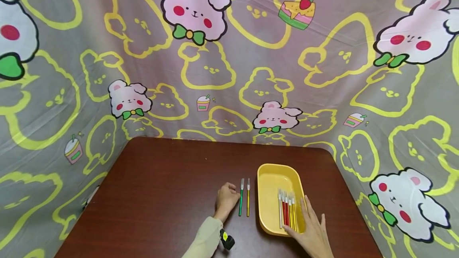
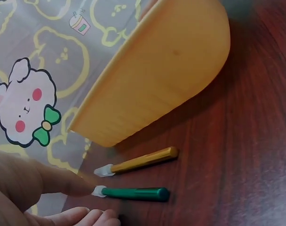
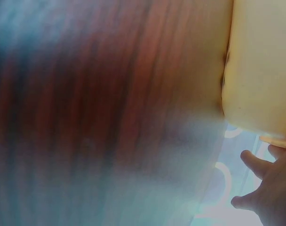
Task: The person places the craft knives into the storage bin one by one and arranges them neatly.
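On the brown desk [image 1: 161, 194], the left hand [image 1: 226, 199] rests just left of a green pen [image 1: 241, 202], one fingertip [image 2: 84, 187] touching the pen's pale cap end, the other fingers loosely curled and holding nothing. A yellow pen [image 1: 248, 201] lies parallel just beyond it. The right hand [image 1: 312, 230] lies flat, fingers straight and spread, over the near corner of the yellow tray [image 1: 272, 174] holding more pens [image 1: 287, 210].

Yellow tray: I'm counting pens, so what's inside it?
Inside the yellow tray lie several pens, white, red and yellow. The right hand covers their near ends, hiding anything beneath.
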Demonstrator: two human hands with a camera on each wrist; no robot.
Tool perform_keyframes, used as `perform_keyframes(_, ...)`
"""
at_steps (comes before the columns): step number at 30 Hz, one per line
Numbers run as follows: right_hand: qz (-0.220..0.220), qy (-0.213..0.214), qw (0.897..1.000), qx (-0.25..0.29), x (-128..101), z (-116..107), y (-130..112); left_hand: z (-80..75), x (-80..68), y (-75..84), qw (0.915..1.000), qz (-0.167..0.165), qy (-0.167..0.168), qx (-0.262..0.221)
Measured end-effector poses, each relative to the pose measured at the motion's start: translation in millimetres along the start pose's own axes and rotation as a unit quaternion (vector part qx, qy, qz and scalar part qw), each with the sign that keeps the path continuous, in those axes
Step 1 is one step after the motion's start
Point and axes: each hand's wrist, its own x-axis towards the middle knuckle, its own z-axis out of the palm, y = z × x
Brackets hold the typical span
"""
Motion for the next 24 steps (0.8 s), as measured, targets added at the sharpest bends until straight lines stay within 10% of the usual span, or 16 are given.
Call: perform_keyframes(24, 0.006, -0.004, 1.000, -0.006, -0.1, 0.5, 0.9, 19.6, -2.4, -2.6, 0.9991, 0.013, 0.035, 0.019)
